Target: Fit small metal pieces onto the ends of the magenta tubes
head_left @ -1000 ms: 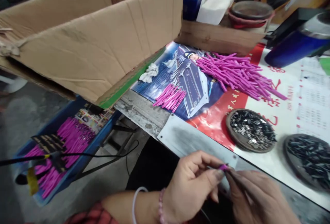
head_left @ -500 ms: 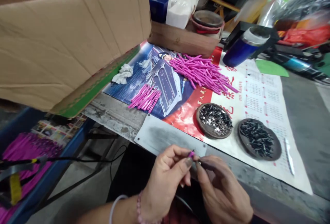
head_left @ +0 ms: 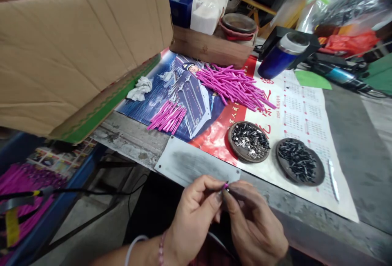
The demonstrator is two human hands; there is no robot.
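My left hand (head_left: pixel 194 217) pinches a thin pink stick (head_left: pixel 226 185), of which only a short end shows between the fingertips. Meeting it from the right, my right hand (head_left: pixel 255 223) is closed at that same end, its thumb and forefinger pressed together; what they hold is too small and covered to name. Both hands are in front of the table edge, by a grey metal plate (head_left: pixel 192 159). Beyond them are a round dish of small metal rings and dark pieces (head_left: pixel 249 141) and a dish of black pointed pieces (head_left: pixel 300 162).
A large heap of pink sticks (head_left: pixel 234 86) and a smaller bunch (head_left: pixel 168 117) lie on a calendar poster (head_left: pixel 306 123). A cardboard box (head_left: pixel 85 53) stands left. A blue tumbler (head_left: pixel 280 57), a silver pen (head_left: pixel 333 180) and a crumpled tissue (head_left: pixel 140 88) are around.
My right hand has moved left, closing the small gap, so its fingertips now meet the pink end in my left hand. The whole view has shifted slightly.
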